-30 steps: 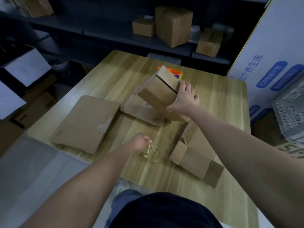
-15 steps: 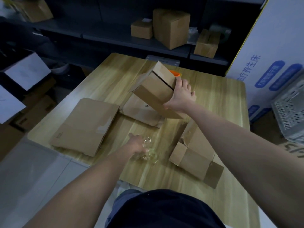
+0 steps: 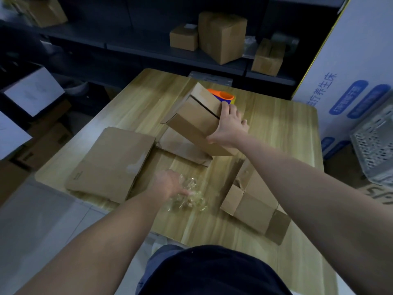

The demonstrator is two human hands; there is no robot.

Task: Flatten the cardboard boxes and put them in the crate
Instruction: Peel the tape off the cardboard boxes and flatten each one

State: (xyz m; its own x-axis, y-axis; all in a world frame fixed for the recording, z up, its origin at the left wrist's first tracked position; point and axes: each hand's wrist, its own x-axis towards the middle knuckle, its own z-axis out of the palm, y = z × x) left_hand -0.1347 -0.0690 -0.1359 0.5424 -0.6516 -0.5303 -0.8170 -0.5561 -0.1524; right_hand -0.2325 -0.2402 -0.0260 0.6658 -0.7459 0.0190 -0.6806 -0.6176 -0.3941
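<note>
My right hand (image 3: 228,126) grips a small closed cardboard box (image 3: 198,118), tilted and lifted above the wooden table (image 3: 131,107). Under it lies a flattened box (image 3: 180,147). A larger flattened box (image 3: 112,160) rests at the table's left. A partly collapsed box (image 3: 255,201) lies at the near right. My left hand (image 3: 170,184) reaches over the table's front, fingers spread on a wad of clear tape (image 3: 189,196). A grey perforated crate (image 3: 376,143) stands on the floor at the right edge.
An orange and blue tape dispenser (image 3: 223,96) sits behind the held box. Dark shelves at the back carry several closed boxes (image 3: 221,35). A big white printed carton (image 3: 350,67) leans at the right. More cardboard and white sheets lie on the floor at left.
My right hand has raised the small box a little off the table. My left hand has opened from a fist and slid right onto the clear tape wad.
</note>
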